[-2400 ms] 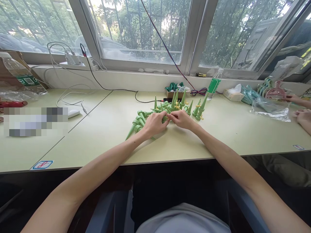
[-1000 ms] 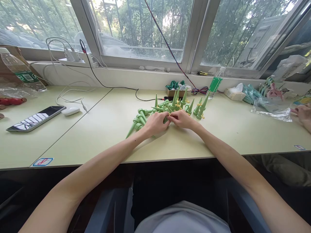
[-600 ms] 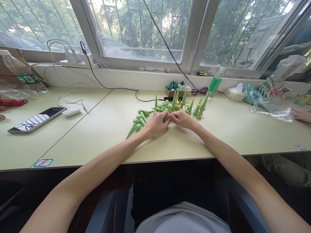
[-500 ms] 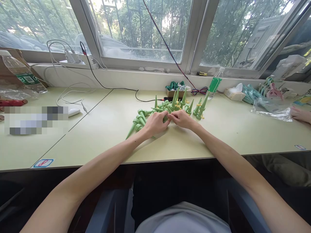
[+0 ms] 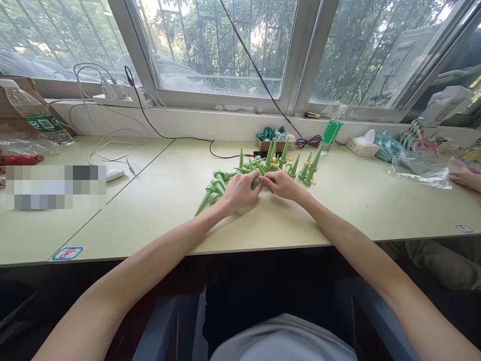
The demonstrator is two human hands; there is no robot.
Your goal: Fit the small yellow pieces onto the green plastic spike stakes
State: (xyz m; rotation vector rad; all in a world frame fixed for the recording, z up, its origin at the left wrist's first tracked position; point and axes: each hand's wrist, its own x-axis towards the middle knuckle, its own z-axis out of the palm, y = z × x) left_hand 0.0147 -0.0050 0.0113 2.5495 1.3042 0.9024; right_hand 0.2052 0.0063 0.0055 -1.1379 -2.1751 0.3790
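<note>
My left hand (image 5: 241, 189) is curled around a green watering spike (image 5: 255, 184), mostly hidden by the fingers. My right hand (image 5: 280, 183) meets it fingertip to fingertip in a pinch; whatever lies between its fingers is too small to make out. Just beyond both hands, several green spikes with yellow valves (image 5: 310, 170) stand with their points up. To the left, more green spikes (image 5: 213, 188) lie in a loose pile beside my left wrist.
Behind the spikes sit a small cardboard box (image 5: 265, 145) and a phone-like dark object. A green-labelled bottle (image 5: 332, 131), a tissue box (image 5: 361, 146) and plastic bags (image 5: 419, 169) are on the right. Another person's hand (image 5: 468, 180) rests at the far right. Cables (image 5: 112, 158) cross the table's left.
My hands stay in nearly the same place, with only slight finger movement. At the far right, the other person's hand has shifted a little, and a pink item shows above it.
</note>
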